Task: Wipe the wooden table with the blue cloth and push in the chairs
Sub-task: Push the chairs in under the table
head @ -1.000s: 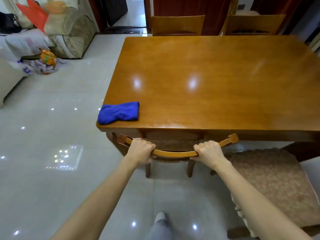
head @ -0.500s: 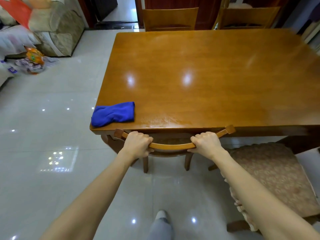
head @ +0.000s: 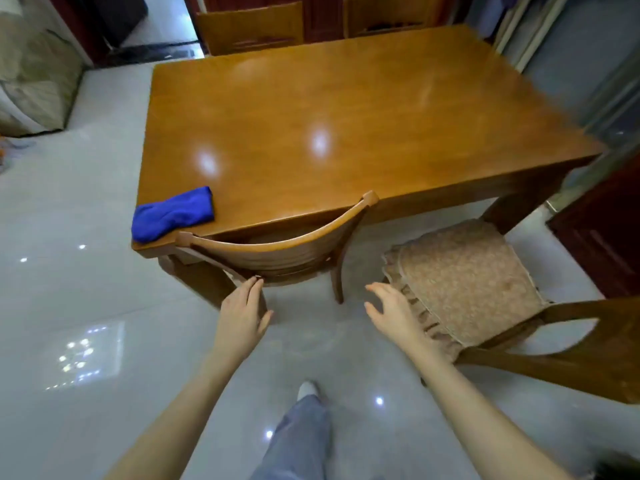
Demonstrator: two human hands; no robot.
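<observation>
The wooden table [head: 346, 109] fills the middle of the view. A folded blue cloth [head: 172, 214] lies on its near left corner. A wooden chair [head: 277, 242] with a curved backrest is tucked under the near edge. To the right, a second chair [head: 464, 282] with a patterned cushion stands pulled out from the table. My left hand [head: 242, 315] hangs open just below the tucked chair's back. My right hand [head: 394, 315] is open too, beside the cushion's frilled edge. Neither hand holds anything.
Two more wooden chairs [head: 251, 27] stand at the far side of the table. A sofa [head: 31, 84] sits at the far left on the glossy tiled floor. Dark wood furniture [head: 602, 237] is close on the right. My leg [head: 298, 441] shows at the bottom.
Both hands have let go of the chair's backrest and dropped back with fingers spread. The chair now sits farther under the table. The view has swung to the right.
</observation>
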